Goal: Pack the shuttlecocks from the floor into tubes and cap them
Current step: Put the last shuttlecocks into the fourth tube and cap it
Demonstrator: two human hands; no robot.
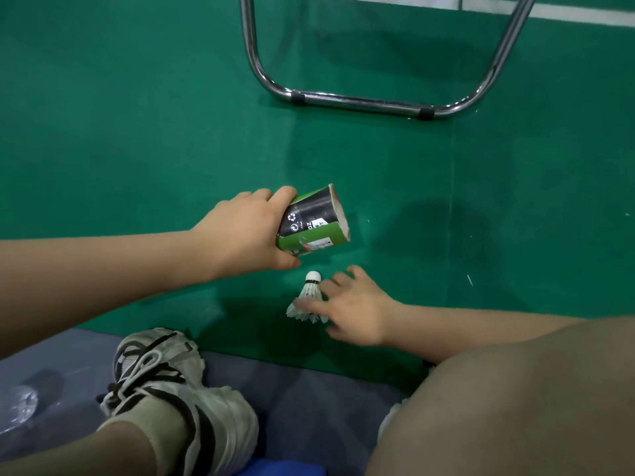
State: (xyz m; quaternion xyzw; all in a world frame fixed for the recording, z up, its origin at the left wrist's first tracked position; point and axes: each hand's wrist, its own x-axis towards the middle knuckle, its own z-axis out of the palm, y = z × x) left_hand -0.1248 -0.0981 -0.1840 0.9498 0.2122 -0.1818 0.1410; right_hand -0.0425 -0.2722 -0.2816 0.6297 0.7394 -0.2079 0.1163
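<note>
My left hand [249, 231] grips a black and green cardboard tube [314, 219], held above the floor with its open mouth facing right and away from me. Just below it a white feather shuttlecock [309, 293] points its cork tip up toward the tube. My right hand [354, 305] has its fingers on the shuttlecock's feather skirt, thumb side in front; whether the shuttlecock is lifted or resting on the green court floor [137, 132] I cannot tell.
A chrome chair frame [360, 103] rests on the floor ahead. My shoe [165, 379] stands on a grey mat [309, 389] at bottom left, my knee [515, 407] at bottom right. A clear plastic object [20, 403] lies at the far left.
</note>
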